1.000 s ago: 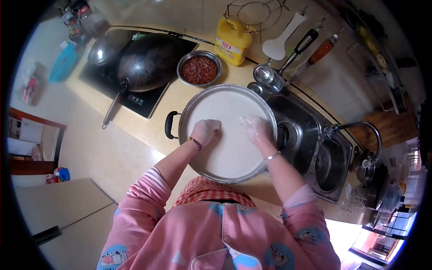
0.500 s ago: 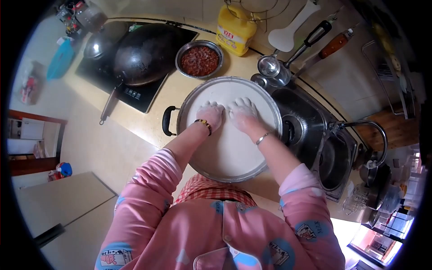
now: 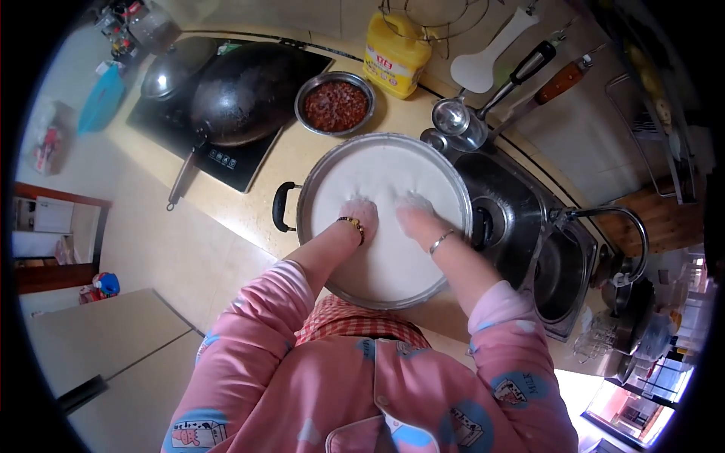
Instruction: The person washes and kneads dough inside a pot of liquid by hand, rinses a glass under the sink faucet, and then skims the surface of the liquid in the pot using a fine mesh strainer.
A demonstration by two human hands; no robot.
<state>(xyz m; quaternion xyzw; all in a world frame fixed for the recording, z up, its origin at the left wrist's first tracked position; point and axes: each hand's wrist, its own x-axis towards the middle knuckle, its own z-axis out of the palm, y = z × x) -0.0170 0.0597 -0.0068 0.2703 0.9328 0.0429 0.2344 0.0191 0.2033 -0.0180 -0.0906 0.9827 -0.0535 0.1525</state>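
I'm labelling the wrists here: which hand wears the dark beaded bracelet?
The left hand, in the pot's white contents. Its beaded bracelet sets it apart: the right hand, also in there, wears a silvery bangle.

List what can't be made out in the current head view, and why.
All in the head view:
Fingertips of the left hand and right hand: sunk in the white mixture.
Floor of the large pot: covered by that mixture.
Cooktop area beneath the dark wok: hidden by the wok.
Small print on the yellow jug: too small to read.
Pink top: cut off by the bottom edge.
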